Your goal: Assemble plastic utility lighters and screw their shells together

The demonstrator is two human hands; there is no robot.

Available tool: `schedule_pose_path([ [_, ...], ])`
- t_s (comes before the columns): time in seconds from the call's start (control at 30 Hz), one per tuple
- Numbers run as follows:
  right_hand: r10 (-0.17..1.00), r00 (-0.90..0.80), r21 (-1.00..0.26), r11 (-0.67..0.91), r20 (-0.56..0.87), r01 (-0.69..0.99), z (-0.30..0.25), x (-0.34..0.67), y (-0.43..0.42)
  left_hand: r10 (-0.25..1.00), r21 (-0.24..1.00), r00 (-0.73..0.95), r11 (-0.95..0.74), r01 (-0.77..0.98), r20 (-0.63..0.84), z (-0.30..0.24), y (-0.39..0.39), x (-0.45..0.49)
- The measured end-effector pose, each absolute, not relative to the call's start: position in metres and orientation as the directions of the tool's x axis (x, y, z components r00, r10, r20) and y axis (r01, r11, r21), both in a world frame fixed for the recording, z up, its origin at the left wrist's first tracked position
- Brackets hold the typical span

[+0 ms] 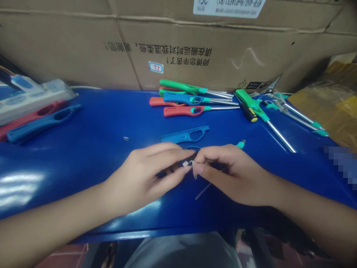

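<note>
My left hand point(145, 175) and my right hand point(231, 173) meet over the middle of a blue table point(92, 149). Both pinch a small white part with a thin wire point(189, 163) between their fingertips. My right hand also covers a dark inner piece whose green tip point(241, 143) sticks out behind it. A thin clear tube point(203, 191) runs down from under the right hand. Just behind the hands lies an open blue lighter shell half point(185, 135).
A pile of long-nosed lighters in green, blue and red point(192, 99) lies at the back. More green ones with metal tubes point(264, 117) lie at the right. Blue and red shell halves point(39, 121) lie far left. Cardboard boxes point(178, 44) wall the back.
</note>
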State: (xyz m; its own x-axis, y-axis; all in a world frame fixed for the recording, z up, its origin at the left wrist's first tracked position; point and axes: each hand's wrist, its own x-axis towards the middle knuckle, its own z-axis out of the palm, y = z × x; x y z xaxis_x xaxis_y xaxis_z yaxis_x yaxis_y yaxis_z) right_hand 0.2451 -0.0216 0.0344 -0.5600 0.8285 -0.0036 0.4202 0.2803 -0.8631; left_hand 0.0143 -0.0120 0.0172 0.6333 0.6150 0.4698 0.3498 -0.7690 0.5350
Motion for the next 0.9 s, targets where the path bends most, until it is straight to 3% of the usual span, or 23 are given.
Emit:
schedule_pose_path([
  [0.1,0.813,-0.573,-0.772,0.427,0.100,0.471,0.035,0.246,-0.024,0.498,0.328,0.676,-0.867,0.375,0.543,0.016,-0.011,0.011],
  [0.17,0.775,-0.591,-0.623,0.580,0.223,0.525,0.035,0.248,-0.026,0.481,0.272,0.704,-0.877,0.397,0.523,0.017,-0.012,0.010],
  [0.27,0.673,-0.665,-0.375,0.737,0.325,0.563,0.036,0.250,-0.028,0.538,0.371,0.716,-0.838,0.399,0.445,0.021,-0.014,0.012],
  [0.33,0.638,-0.695,-0.307,0.769,0.331,0.560,0.037,0.252,-0.028,0.613,0.520,0.686,-0.763,0.384,0.393,0.024,-0.015,0.016],
  [0.4,0.639,-0.693,-0.310,0.768,0.334,0.560,0.037,0.253,-0.027,0.691,0.648,0.633,-0.667,0.369,0.350,0.026,-0.016,0.019],
  [0.47,0.648,-0.683,-0.326,0.761,0.336,0.561,0.036,0.253,-0.026,0.732,0.696,0.586,-0.620,0.362,0.348,0.026,-0.016,0.021],
  [0.67,0.639,-0.677,-0.325,0.769,0.366,0.550,0.037,0.252,-0.026,0.650,0.574,0.607,-0.737,0.357,0.457,0.022,-0.017,0.018],
  [0.9,0.596,-0.741,-0.296,0.801,0.310,0.520,0.036,0.252,-0.026,0.600,0.520,0.672,-0.776,0.358,0.433,0.023,-0.021,0.016],
])
